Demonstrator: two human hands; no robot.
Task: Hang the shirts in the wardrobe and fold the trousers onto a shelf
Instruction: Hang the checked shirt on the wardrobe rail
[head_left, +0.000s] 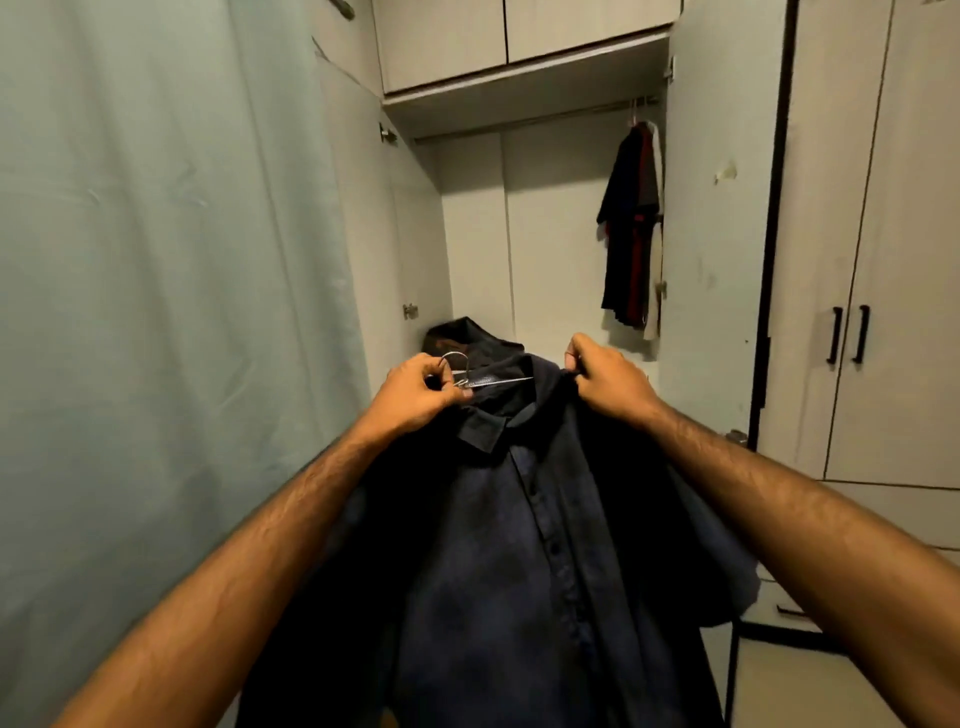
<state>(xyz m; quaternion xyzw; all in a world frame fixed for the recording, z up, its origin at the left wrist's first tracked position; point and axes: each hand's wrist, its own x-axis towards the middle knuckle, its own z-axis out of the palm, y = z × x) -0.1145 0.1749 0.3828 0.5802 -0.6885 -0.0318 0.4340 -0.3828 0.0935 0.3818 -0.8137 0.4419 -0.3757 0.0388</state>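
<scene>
Shirt (519, 545) pinched at collar by left hand (415, 392), right hand (605, 376).

a dark navy button-up shirt (519, 545) hangs front-facing in the foreground, collar at the top, placket buttoned, its body drooping down out of view. a thin metal hanger (470, 371) sits inside the collar, its hook poking up at the left shoulder. the wardrobe (550, 218) stands open behind it, pale inside, with a rail (530, 120) under the top shelf. several dark and red garments (631, 228) hang bunched at the rail's right end. another dark folded garment (467, 338) lies low inside, partly hidden behind the shirt.
</scene>
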